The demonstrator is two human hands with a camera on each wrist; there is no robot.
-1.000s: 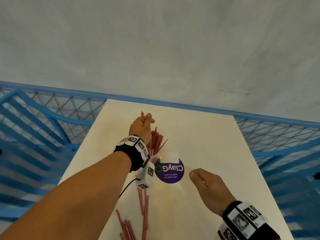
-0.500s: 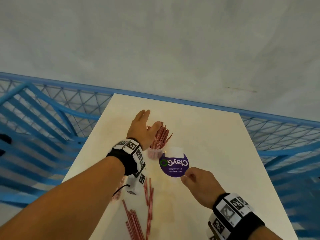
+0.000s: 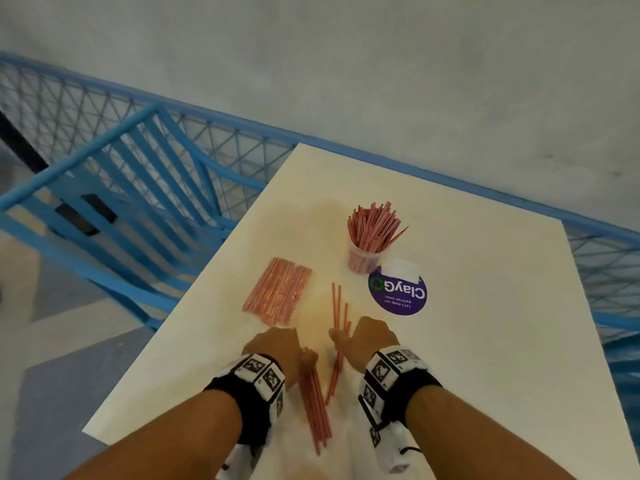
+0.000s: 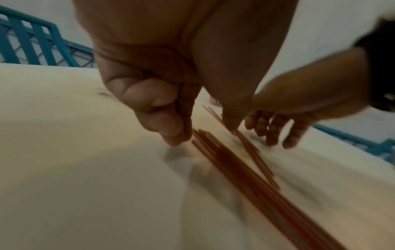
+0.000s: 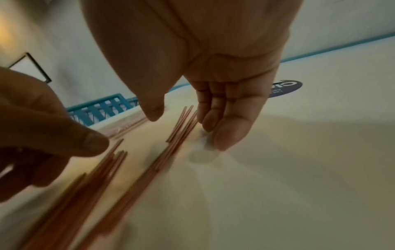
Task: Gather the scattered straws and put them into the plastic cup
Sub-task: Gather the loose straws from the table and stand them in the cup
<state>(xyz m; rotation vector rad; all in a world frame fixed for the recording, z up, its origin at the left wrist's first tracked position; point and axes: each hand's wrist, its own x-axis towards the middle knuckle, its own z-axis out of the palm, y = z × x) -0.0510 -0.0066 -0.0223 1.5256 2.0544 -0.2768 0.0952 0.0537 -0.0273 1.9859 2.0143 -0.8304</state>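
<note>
**Both hands drop back to the loose straws**

A second ago the left hand was up at the plastic cup, feeding in a bunch; now it is down at the near edge of the table, and the right hand has come in beside it. So that delivery looks done — the cup stands upright and crammed with straws, just beside a purple sticker.

What is left lies flat: a near bundle between the wrists, a thin scatter running from the right hand toward the cup, and a wrapped pack to the left.

The left hand's fingers are curled with thumb and fingertips at the bundle's end, yet nothing is pinched. The right hand's fingers hang nearly straight beside the scatter, holding nothing.

The next gather is only starting, I judge — several loads remain.
</note>
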